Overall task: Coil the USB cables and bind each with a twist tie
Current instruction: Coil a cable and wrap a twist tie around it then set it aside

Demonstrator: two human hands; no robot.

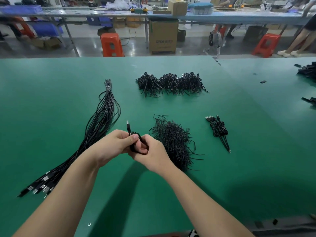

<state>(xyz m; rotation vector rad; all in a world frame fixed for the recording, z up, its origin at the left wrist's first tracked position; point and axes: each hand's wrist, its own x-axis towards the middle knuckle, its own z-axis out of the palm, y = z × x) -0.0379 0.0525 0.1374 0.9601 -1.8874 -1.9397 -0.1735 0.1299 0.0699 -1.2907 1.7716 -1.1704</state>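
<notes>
Coil (135, 147) mostly hidden between left hand (111, 144) and right hand (150, 151); only plug (128, 125) and a few loops show. Tie on it: cannot tell. Right-edge cable heaps (308, 71) cut off by frame. Both forearms cut at bottom edge. Far benches (153, 14) blurred, contents unreadable.

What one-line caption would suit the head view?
Both hands, left and right, grip a coiled USB cable beside loose twist ties.
</notes>
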